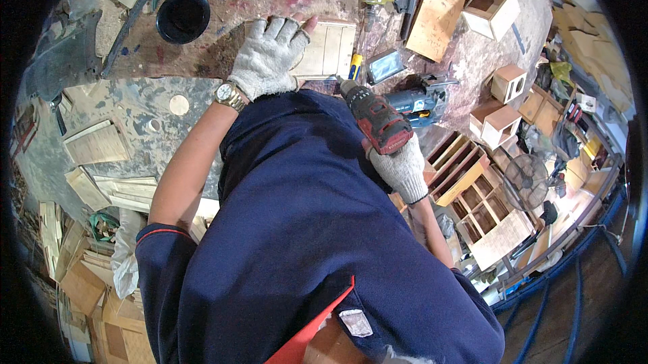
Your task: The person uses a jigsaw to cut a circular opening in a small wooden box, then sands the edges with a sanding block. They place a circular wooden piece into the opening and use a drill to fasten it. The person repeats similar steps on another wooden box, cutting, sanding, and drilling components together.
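Observation:
My left hand (268, 58), in a pale knit glove with bare fingertips, lies spread on a light wooden panel (331, 50) on the worktable. A wristwatch (231, 96) sits on that wrist. In my right hand (403, 171), also gloved, a red and black cordless drill (378, 119) is gripped by its handle. Its chuck points up and left, at the near edge of the panel. Whether the bit touches the wood cannot be made out. Beside the panel's right edge lies a yellow utility knife (355, 67).
A blue power tool (418, 100) and a shiny rectangular box (385, 67) lie right of the panel. A black bowl (183, 17) stands at the far left. Open wooden boxes (491, 11), a compartmented wooden unit (482, 205) and a fan (525, 182) are at the right. Wood pieces (98, 144) lie left.

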Demonstrator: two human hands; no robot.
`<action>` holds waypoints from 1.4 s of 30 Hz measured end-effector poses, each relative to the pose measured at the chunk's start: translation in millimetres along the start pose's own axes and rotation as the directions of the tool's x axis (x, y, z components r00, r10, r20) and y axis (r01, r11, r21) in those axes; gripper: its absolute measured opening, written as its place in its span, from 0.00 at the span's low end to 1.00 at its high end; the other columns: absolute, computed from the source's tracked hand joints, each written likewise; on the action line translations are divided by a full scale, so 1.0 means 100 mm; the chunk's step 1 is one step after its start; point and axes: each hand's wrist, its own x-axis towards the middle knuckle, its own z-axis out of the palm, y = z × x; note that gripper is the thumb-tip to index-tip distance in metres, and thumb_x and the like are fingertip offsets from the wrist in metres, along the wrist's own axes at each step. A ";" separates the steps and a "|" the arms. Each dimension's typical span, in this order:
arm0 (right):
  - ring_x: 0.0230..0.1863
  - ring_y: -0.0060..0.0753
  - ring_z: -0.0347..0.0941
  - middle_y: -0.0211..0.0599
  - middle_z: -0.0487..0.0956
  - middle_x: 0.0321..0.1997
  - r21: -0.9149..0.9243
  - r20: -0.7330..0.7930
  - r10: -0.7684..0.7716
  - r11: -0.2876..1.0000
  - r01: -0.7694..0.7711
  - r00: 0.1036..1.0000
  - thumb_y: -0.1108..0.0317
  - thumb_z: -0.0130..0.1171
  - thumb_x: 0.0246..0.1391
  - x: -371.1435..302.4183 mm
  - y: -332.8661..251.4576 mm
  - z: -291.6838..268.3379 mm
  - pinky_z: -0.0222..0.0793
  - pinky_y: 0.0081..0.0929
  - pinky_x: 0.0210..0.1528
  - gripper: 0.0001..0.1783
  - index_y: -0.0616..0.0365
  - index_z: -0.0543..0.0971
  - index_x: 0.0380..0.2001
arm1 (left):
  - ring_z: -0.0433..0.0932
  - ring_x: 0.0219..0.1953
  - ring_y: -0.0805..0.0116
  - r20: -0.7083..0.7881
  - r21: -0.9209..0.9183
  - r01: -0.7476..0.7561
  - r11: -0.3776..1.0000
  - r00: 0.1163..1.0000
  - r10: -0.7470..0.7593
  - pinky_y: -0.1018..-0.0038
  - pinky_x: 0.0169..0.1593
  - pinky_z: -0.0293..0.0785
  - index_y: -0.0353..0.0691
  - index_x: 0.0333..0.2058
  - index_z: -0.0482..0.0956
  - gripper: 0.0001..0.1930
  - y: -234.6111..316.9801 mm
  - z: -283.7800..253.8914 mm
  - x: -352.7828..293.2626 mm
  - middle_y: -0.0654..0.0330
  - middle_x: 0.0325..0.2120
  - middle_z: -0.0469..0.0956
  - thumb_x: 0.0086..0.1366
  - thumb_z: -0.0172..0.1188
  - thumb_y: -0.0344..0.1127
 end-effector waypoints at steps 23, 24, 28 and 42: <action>0.35 0.52 0.84 0.46 0.86 0.31 0.091 0.024 0.061 0.994 -0.063 0.998 0.52 0.72 0.47 0.04 -0.36 -0.16 0.78 0.41 0.38 0.21 0.58 0.84 0.36 | 0.71 0.61 0.59 0.030 -0.010 0.000 1.000 1.000 0.000 0.56 0.60 0.66 0.44 0.73 0.61 0.63 0.01 -0.06 0.01 0.57 0.64 0.71 0.37 0.75 0.61; 0.35 0.52 0.84 0.46 0.85 0.31 0.093 0.034 0.073 0.993 -0.076 0.997 0.52 0.72 0.47 0.04 -0.37 -0.16 0.78 0.41 0.38 0.21 0.58 0.84 0.36 | 0.70 0.61 0.59 0.052 -0.016 0.009 1.000 0.999 -0.008 0.55 0.62 0.65 0.44 0.73 0.62 0.62 0.01 -0.06 0.01 0.56 0.64 0.71 0.38 0.75 0.61; 0.35 0.52 0.83 0.47 0.85 0.31 0.090 0.010 0.039 0.995 -0.040 0.999 0.53 0.73 0.47 0.04 -0.37 -0.16 0.77 0.41 0.38 0.21 0.58 0.84 0.36 | 0.70 0.63 0.58 0.046 -0.028 0.017 0.999 0.999 -0.016 0.54 0.65 0.63 0.44 0.73 0.61 0.61 0.02 -0.07 0.00 0.55 0.65 0.71 0.40 0.75 0.62; 0.47 0.53 0.82 0.48 0.85 0.43 0.000 0.017 0.082 0.997 -0.082 0.996 0.46 0.74 0.44 0.03 -0.22 -0.13 0.79 0.42 0.50 0.32 0.58 0.82 0.46 | 0.69 0.63 0.60 0.052 -0.017 0.020 1.000 0.998 -0.019 0.55 0.63 0.64 0.45 0.73 0.61 0.61 0.01 -0.06 0.01 0.57 0.65 0.71 0.41 0.74 0.62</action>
